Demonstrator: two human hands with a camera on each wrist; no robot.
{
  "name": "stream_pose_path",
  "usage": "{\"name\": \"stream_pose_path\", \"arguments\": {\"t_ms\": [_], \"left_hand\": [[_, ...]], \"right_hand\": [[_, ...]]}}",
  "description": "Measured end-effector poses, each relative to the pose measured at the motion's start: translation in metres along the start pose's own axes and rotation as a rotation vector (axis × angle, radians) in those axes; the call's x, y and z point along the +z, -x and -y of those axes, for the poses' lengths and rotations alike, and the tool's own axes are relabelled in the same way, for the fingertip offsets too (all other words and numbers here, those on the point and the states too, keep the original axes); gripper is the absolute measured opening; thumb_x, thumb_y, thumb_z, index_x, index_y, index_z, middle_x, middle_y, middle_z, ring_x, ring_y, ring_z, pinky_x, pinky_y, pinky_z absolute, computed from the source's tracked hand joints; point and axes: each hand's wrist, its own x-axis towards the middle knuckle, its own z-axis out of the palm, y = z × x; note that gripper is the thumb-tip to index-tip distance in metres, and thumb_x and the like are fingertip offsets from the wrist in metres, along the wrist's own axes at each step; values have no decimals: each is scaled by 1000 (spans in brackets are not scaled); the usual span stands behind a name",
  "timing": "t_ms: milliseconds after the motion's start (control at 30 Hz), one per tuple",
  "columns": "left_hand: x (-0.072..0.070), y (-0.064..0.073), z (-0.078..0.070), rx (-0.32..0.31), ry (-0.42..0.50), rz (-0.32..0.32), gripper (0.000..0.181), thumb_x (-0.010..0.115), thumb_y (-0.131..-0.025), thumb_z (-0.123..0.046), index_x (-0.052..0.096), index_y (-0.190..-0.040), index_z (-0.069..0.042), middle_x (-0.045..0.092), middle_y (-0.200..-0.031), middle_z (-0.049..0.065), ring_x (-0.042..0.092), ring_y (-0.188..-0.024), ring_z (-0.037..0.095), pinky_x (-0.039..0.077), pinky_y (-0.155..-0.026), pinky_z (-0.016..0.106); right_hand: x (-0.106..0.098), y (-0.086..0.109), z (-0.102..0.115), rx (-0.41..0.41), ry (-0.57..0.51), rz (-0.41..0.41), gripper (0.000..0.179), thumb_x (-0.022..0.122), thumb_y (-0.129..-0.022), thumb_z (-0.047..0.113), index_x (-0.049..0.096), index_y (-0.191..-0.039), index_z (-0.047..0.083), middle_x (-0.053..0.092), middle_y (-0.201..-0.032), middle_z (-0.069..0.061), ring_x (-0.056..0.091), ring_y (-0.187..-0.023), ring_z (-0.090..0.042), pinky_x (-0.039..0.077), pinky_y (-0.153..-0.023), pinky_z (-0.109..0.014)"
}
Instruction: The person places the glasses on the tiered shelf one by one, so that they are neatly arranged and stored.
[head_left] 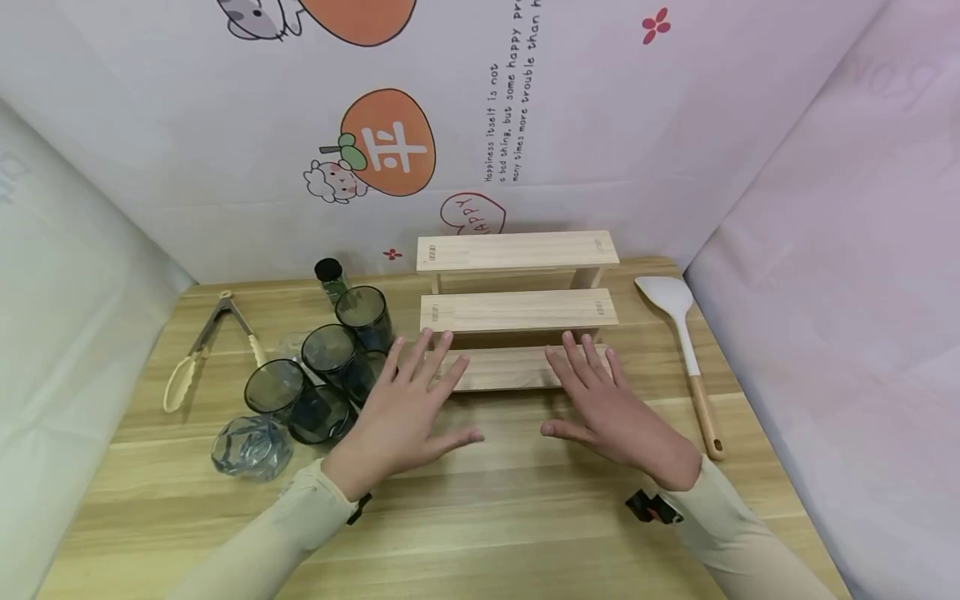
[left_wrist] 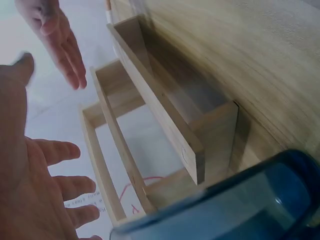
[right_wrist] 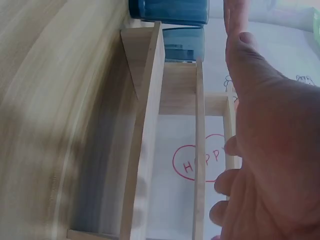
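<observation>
A three-step pale wooden rack (head_left: 517, 312) stands at the back of the table, its steps rising away from me. My left hand (head_left: 401, 417) hangs palm down near the front left of the lowest step, fingers spread, holding nothing. On the other side my right hand (head_left: 611, 417) hovers likewise, fingers apart and thumb pointing inward. In the left wrist view the fingers (left_wrist: 75, 185) stay apart from the rack's boards (left_wrist: 150, 100). The right wrist view shows the rack's bare undersides and open frame (right_wrist: 142, 135) beside the right palm (right_wrist: 270, 145).
Several dark tinted glasses (head_left: 330, 348) cluster left of the rack, close to my left hand. Nearby are a clear faceted glass bowl (head_left: 251, 448), a black-capped jar (head_left: 332, 280) and tongs (head_left: 197, 346). A white spatula with a wooden handle (head_left: 703, 412) lies at the right.
</observation>
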Motion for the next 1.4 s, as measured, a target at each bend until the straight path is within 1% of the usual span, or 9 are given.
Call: {"name": "stream_pose_path", "arguments": {"t_ms": [100, 167, 300, 433, 567, 767, 933, 1200, 1400], "left_hand": [[-1, 5, 7, -27, 18, -17, 89, 40, -94, -78, 34, -160, -17, 21, -165, 15, 4, -153, 35, 2, -119, 57], [-2, 9, 12, -40, 17, -27, 85, 46, -96, -73, 35, -159, -17, 25, -164, 15, 4, -153, 35, 4, -119, 58], [-5, 18, 23, -65, 11, -53, 80, 56, -95, -65, 41, -157, -17, 32, -161, 15, 12, -152, 37, 6, -118, 59], [-8, 26, 34, -96, 24, -65, 76, 64, -94, -60, 47, -153, -16, 34, -160, 16, 20, -149, 40, 4, -118, 60], [-11, 33, 43, -122, 26, -47, 76, 70, -92, -55, 48, -153, -16, 35, -159, 17, 21, -149, 41, -1, -118, 59], [-13, 36, 51, -125, 31, -6, 79, 75, -90, -49, 45, -154, -15, 40, -156, 17, 24, -147, 42, -3, -118, 60], [-14, 37, 54, -128, 51, -1, 81, 81, -87, -44, 46, -154, -15, 44, -153, 17, 27, -146, 41, 0, -117, 61], [-13, 34, 56, -106, 95, -18, 74, 85, -84, -34, 53, -148, -15, 52, -142, 16, 38, -138, 39, 0, -119, 58], [-13, 33, 50, -74, 156, -9, 77, 85, -82, -47, 54, -147, -19, 55, -134, 12, 46, -128, 35, 0, -120, 54]], "right_hand": [[0, -1, -3, 6, -70, -10, 96, 49, -97, 67, 4, -164, 13, -7, -168, -12, -8, -152, -34, 3, -118, -58], [0, -2, -7, 11, -126, -42, 92, 50, -99, 64, 7, -164, 15, -1, -168, -9, 1, -152, -32, 12, -118, -57], [6, -6, -20, 41, -248, -152, 80, 54, -102, 54, 21, -163, 15, 23, -165, -10, 26, -148, -33, 33, -111, -56], [17, -7, -42, 137, -380, -277, 66, 59, -103, 43, 38, -156, 10, 46, -151, -15, 47, -134, -37, 42, -102, -59], [27, -5, -64, 265, -518, -365, 56, 62, -103, 36, 49, -147, 4, 55, -139, -18, 56, -117, -37, 50, -90, -56], [33, 0, -82, 418, -625, -311, 58, 62, -102, 39, 49, -145, 4, 48, -140, -21, 57, -112, -37, 51, -85, -51], [36, 0, -87, 475, -734, -263, 55, 63, -102, 38, 49, -144, 6, 53, -133, -19, 58, -109, -32, 53, -81, -38], [43, -2, -99, 496, -1001, -278, 50, 65, -102, 28, 50, -141, 1, 53, -128, -19, 58, -101, -18, 53, -82, -31], [46, -3, -103, 507, -1017, -278, 51, 66, -101, 30, 51, -141, 1, 53, -129, -18, 59, -100, -18, 54, -81, -32]]}}
